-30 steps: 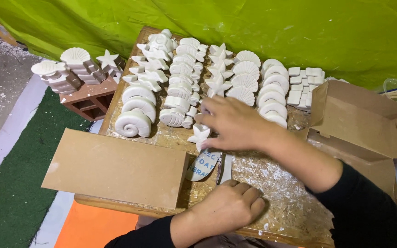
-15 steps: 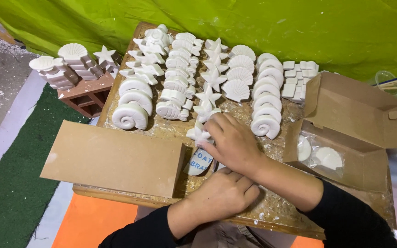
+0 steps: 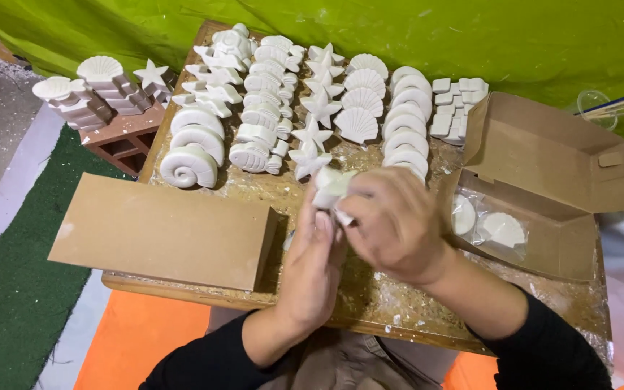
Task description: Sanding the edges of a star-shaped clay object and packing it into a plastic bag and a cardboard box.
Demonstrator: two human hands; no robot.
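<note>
Item in hand: one white plaster star [image 3: 332, 189], held above the middle of the worktop [image 3: 370, 296]. My right hand [image 3: 391, 224] is closed around it from the right, fingers curled over its points; my left hand [image 3: 315, 263] pinches its lower edge with thumb and fingertips.

Behind it, toward the far edge: rows of white plaster casts [image 3: 305, 94], comprising stars, scallop shells, spiral shells and round pieces.

Near-left corner: a closed flat cardboard box [image 3: 160, 231].

Right edge: an open cardboard box [image 3: 543, 188] holding bagged shell casts [image 3: 503, 230].

Off the far-left corner: a red brick [image 3: 128, 137] stacked with more white casts [image 3: 99, 83].
</note>
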